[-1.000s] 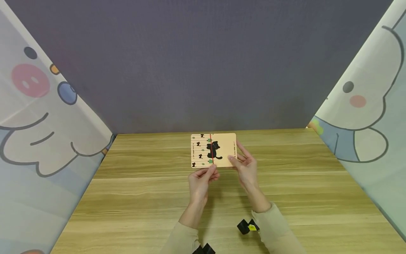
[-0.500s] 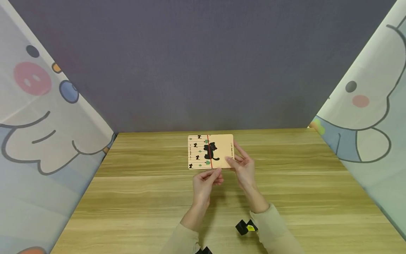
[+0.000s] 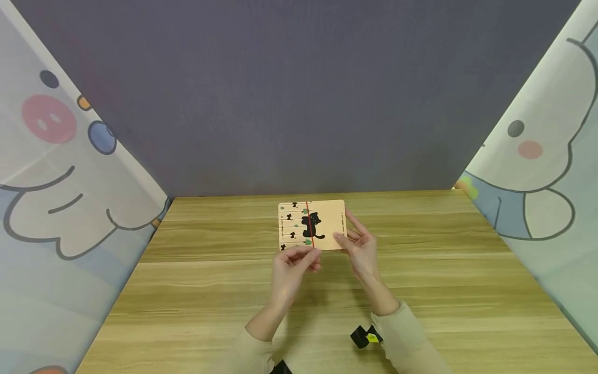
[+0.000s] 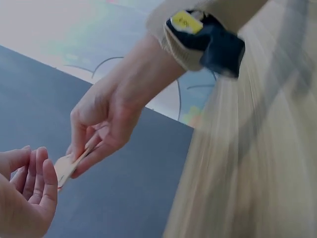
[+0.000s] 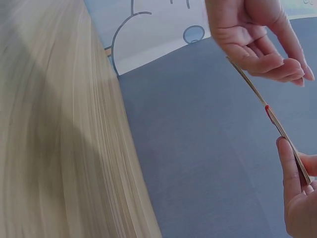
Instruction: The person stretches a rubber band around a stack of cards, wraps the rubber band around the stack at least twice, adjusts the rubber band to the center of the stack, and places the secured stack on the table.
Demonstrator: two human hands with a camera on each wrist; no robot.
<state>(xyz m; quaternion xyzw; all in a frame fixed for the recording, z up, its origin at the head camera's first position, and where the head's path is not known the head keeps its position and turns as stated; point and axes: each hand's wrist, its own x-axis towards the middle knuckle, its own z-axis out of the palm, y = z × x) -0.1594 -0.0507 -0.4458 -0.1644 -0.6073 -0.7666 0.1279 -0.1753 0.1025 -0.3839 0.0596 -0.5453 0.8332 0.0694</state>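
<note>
A thin cream notebook (image 3: 330, 221), printed with a black cat and small plants, is held up in the head view. Around it runs a red elastic band (image 3: 309, 218). My right hand (image 3: 365, 254) grips the right end, thumb on the cover and fingers behind. My left hand (image 3: 289, 267) hovers at the lower edge near the band, its fingers loosely bent. In the right wrist view the notebook appears edge-on, and the left hand (image 5: 255, 42) has nothing between thumb and fingers. The left wrist view shows the notebook's pale edge (image 4: 64, 168) beyond the left fingers.
Below the hands lies a wood-grain table (image 3: 196, 296). A dark grey panel (image 3: 299, 104) stands behind it, with cartoon-printed sheets (image 3: 135, 208) at both sides. A black wrist device (image 3: 361, 336) sits by the right sleeve.
My left hand shifts slightly right along the notebook's lower edge, then back left. The notebook moves a little left and down in the head view, with the right hand still gripping its right end.
</note>
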